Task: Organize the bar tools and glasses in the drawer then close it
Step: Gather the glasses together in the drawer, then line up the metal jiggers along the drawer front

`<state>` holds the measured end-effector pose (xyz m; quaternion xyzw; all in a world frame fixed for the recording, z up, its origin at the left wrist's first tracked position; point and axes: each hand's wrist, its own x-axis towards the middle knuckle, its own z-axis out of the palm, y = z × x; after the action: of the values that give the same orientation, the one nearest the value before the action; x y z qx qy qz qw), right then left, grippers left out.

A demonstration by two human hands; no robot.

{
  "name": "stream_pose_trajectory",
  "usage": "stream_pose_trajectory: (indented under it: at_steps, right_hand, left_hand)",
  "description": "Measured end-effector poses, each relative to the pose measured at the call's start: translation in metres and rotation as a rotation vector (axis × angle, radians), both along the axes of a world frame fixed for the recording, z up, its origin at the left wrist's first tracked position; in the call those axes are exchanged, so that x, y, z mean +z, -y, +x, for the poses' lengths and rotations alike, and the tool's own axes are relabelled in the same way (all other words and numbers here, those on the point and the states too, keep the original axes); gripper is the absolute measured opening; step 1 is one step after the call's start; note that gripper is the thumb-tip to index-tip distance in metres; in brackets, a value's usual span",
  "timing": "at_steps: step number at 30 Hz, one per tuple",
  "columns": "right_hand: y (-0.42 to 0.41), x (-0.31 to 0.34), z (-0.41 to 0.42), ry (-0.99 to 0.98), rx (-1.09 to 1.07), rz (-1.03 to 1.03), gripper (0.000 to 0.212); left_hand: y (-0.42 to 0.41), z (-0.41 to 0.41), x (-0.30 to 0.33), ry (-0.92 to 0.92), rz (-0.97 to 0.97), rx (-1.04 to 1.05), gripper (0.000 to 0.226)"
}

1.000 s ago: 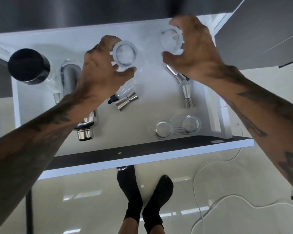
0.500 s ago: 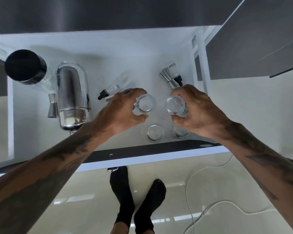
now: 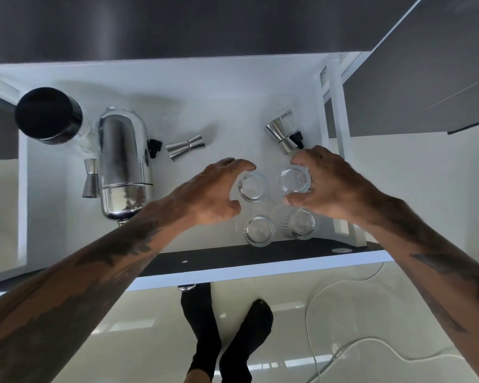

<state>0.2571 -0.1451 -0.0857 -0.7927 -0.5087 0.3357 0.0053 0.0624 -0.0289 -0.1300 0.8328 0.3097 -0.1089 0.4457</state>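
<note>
Left hand (image 3: 213, 196) and right hand (image 3: 333, 186) are each pinching a glass (image 3: 252, 187) and (image 3: 294, 179), setting them above two glasses (image 3: 259, 229) lower centre in the drawer (image 3: 233, 87); should lower square, rims apart.

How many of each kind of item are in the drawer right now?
Clear glasses: 4
Steel jiggers: 3
Cocktail shaker: 1
Black-lidded jar: 1
Total: 9
</note>
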Motion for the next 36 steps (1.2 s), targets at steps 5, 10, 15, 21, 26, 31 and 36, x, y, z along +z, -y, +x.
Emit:
stream_pose_trajectory:
  at_steps: [5, 10, 15, 21, 26, 31, 36]
  right_hand:
    - [-0.020, 0.017, 0.032, 0.022, -0.229, -0.005, 0.047]
    - [-0.054, -0.011, 0.013, 0.285, -0.035, -0.211, 0.014]
    - [-0.074, -0.026, 0.017, 0.306, 0.029, -0.317, 0.034]
    - [-0.085, -0.027, 0.017, 0.205, 0.019, -0.475, 0.017]
    - [-0.075, -0.001, 0.015, 0.294, -0.019, -0.089, 0.036]
    - [-0.043, 0.046, -0.055, -0.098, 0.103, 0.390, 0.036]
    - [-0.031, 0.018, -0.123, -0.178, 0.346, 0.114, 0.038]
  left_hand:
    - [-0.061, -0.015, 0.003, 0.128, 0.327, 0.273, 0.051]
    - [-0.096, -0.014, -0.025, -0.271, 0.605, -0.031, 0.048]
    - [-0.090, -0.008, -0.042, -0.265, 0.667, -0.001, 0.039]
    - [-0.067, -0.040, -0.022, 0.132, 0.252, 0.344, 0.055]
    - [-0.024, -0.083, -0.002, 0.221, -0.084, 0.367, 0.037]
    - [0.006, -0.105, -0.005, 0.152, 0.124, 0.069, 0.041]
    - [0.004, -0.103, -0.012, 0.098, 0.188, -0.033, 0.031]
